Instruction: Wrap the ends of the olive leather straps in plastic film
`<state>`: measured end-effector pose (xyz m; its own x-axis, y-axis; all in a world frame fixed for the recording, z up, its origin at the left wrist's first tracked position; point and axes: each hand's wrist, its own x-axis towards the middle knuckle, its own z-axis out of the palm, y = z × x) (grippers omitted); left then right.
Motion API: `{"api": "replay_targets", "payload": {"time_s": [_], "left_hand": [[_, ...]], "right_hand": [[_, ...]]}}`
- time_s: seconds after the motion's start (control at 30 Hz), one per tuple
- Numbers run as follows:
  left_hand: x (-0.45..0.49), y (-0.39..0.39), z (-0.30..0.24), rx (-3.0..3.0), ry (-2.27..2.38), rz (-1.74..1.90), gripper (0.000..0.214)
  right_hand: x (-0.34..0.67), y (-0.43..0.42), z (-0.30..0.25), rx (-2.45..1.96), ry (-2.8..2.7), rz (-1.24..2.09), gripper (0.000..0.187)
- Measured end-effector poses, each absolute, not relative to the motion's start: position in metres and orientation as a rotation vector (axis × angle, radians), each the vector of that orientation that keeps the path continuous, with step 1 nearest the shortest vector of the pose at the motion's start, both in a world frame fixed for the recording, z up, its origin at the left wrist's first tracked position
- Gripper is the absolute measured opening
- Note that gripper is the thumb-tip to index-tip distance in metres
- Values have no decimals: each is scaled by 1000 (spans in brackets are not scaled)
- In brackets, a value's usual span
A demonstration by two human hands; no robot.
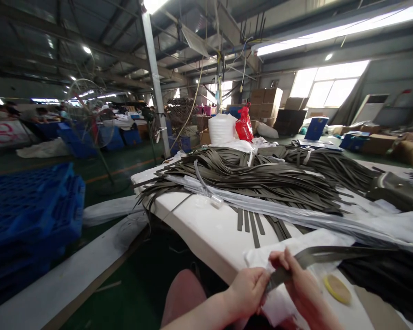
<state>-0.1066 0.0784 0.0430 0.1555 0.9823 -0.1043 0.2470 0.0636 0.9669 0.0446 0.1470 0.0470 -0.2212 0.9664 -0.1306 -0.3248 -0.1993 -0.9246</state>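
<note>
A dark olive strap (325, 253) runs from the right over the table's front edge into both my hands. My left hand (246, 289) is closed around its end, the fingers pressed together. My right hand (296, 277) pinches the same strap a little further along, thumb and fingers bent over it. White cloth or soft wrapping (277, 305) lies under and behind my hands. A yellow-rimmed round disc (337, 289), perhaps a tape roll, rests on the table just right of my right hand. The very tip of the strap is hidden by my fingers.
Bundles of dark straps (248, 172) cover the white table (199, 224), with a long clear plastic sleeve (261, 201) across them. Black fabric (392, 279) lies at right. Blue pallets (30, 206) are stacked at left, near a standing fan (92, 114). A metal post (154, 78) rises beyond the table.
</note>
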Motion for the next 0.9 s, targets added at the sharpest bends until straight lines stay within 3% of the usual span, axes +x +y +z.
{"api": "replay_targets", "payload": {"time_s": [0.17, 0.4, 0.7, 0.9], "left_hand": [[-109, 74, 38, 1398, 1308, 791, 66], [-94, 80, 47, 1406, 1255, 950, 61], [-95, 75, 56, 1478, 1214, 911, 53], [-83, 81, 65, 1508, 1187, 1049, 54]], "right_hand": [[78, 181, 47, -944, -787, 1545, 50], [33, 127, 49, -967, -1058, 1698, 51], [65, 155, 80, -783, -954, 1546, 54], [37, 122, 74, -822, -1136, 1700, 51]]}}
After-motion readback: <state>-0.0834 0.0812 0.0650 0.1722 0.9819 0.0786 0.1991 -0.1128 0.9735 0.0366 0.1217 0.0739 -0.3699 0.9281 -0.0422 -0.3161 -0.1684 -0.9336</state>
